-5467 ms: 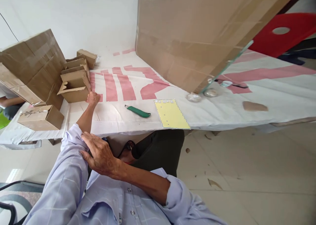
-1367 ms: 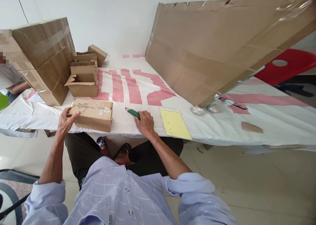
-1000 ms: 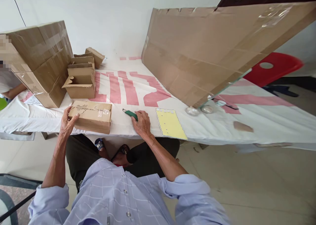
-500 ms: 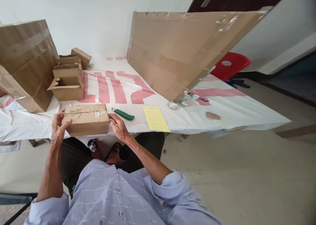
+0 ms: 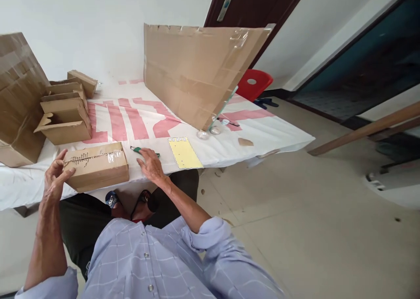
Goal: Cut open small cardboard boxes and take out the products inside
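A closed cardboard box point(image 5: 101, 165) with clear tape and a dark printed mark lies at the table's front edge. My left hand point(image 5: 56, 174) grips its left end, the thumb on top and the fingers along the side. Just right of the box, a green utility knife point(image 5: 135, 149) lies on the cloth. My right hand point(image 5: 151, 164) is over the knife, thumb and fingers apart, covering the middle of the handle. Beyond my right hand lies a yellow sheet point(image 5: 185, 153) with a torn-looking top edge.
Several small open boxes point(image 5: 70, 126) stand at the left beside a large carton point(image 5: 16, 97). A big cardboard panel point(image 5: 193, 71) stands upright at the back. Tape rolls point(image 5: 202, 135) and a cardboard scrap point(image 5: 245, 142) lie on the cloth-covered table point(image 5: 269, 135). A red chair point(image 5: 257, 84) is behind.
My right hand has left the box's right end and moved right, over the utility knife. My left hand stays on the box. The view has turned to the right.
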`<state>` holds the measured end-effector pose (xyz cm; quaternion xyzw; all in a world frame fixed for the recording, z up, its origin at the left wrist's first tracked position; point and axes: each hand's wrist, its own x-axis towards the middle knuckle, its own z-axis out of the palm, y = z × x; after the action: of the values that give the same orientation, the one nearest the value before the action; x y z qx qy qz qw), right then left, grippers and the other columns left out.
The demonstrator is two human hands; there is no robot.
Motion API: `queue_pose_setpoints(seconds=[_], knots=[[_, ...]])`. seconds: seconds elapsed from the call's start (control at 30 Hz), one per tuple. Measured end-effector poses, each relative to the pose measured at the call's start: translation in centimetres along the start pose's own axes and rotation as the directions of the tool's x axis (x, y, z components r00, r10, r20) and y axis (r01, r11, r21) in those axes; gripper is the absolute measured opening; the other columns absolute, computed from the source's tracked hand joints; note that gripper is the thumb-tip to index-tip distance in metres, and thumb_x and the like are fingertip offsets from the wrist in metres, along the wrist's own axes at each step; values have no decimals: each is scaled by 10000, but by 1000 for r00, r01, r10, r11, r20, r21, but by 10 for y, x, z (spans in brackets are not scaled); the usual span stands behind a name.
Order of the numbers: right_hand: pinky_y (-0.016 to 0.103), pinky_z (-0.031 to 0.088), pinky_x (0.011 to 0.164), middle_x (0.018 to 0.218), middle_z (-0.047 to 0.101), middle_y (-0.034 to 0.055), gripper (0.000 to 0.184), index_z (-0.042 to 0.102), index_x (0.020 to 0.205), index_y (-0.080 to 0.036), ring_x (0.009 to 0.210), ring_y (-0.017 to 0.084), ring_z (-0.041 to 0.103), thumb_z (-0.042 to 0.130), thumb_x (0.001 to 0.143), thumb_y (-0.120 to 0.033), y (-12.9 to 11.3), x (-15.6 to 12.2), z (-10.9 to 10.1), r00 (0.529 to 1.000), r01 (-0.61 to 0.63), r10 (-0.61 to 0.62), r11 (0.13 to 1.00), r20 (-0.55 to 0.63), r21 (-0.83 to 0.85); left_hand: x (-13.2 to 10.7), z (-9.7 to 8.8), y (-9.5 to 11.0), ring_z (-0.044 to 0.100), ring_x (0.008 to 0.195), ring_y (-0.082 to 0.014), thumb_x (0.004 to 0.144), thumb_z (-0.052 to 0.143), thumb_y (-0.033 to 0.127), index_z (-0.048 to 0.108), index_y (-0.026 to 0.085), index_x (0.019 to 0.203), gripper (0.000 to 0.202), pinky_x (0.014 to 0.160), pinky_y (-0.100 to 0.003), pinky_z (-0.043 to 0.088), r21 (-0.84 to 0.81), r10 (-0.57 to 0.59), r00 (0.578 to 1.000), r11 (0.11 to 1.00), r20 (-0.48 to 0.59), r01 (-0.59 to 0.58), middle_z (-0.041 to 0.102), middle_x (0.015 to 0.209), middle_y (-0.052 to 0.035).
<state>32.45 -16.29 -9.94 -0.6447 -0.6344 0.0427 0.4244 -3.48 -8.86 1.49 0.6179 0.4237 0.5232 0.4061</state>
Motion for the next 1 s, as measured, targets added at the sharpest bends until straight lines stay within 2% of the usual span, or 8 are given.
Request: queue_pose_setpoints(seconds=[0.1,0.17,0.33,0.43,0.5,0.6,0.77,1.0], knots=[[584,512,1178,1459,686,230,415,722,1405,-153,1346,384,610,603,1030,-286,23,-1,-6,992,-115,123,980,38,-159,1,4,-2,480,1596,-479,590,973,420,508,242,773,531,1346,-666,355,-51,-10,1000,999,-11,9,692,1561,-116],[578,512,1163,1442,692,233,417,723,1388,-146,1323,382,610,600,1007,-265,35,-4,-6,989,-125,136,975,51,-182,0,6,-3,515,1569,-467,572,982,428,510,242,774,546,1332,-649,377,-70,-18,1000,997,-1,18,704,1538,-117],[622,513,1164,1359,715,227,385,759,1285,-168,1285,381,618,608,1003,-382,45,-11,0,996,-73,72,997,-56,-11,-9,7,-5,541,1543,-446,604,988,464,549,231,778,527,1247,-577,484,-29,-6,1000,1000,13,6,663,1584,-133],[638,529,1169,1300,730,212,466,779,1219,-187,1264,377,653,600,1025,-572,31,-11,-2,991,-38,64,978,-119,207,-18,6,-8,560,1519,-443,626,978,497,590,226,806,506,1185,-556,540,1,-1,1000,1000,14,1,636,1598,-138],[580,578,1131,1305,739,182,542,777,1252,-207,1245,344,692,570,1046,-664,12,-10,-7,992,-37,80,923,-97,383,-24,5,-11,578,1499,-436,656,961,519,632,225,852,483,1157,-546,566,35,12,1000,999,26,-13,611,1618,-136],[483,627,1068,1394,729,152,588,751,1361,-236,1247,301,723,545,1075,-706,-23,-11,-21,999,-29,49,829,-22,559,-35,7,-13,587,1494,-428,701,938,536,679,231,926,459,1133,-531,585,93,30,999,995,41,-34,568,1655,-134],[485,635,1079,1486,686,155,567,706,1443,-251,1315,313,696,621,1060,-661,-60,-13,-40,998,35,-54,836,17,547,-52,12,-9,566,1509,-431,704,946,560,734,243,1030,502,1101,-522,598,126,28,998,991,48,-34,544,1637,-145],[520,642,1078,1507,669,157,514,676,1472,-255,1356,324,666,689,1022,-504,-62,-20,-47,995,75,-94,880,18,469,-66,15,0,511,1540,-420,732,945,584,777,267,1111,522,1152,-535,573,128,45,994,990,100,-57,545,1567,-126]])
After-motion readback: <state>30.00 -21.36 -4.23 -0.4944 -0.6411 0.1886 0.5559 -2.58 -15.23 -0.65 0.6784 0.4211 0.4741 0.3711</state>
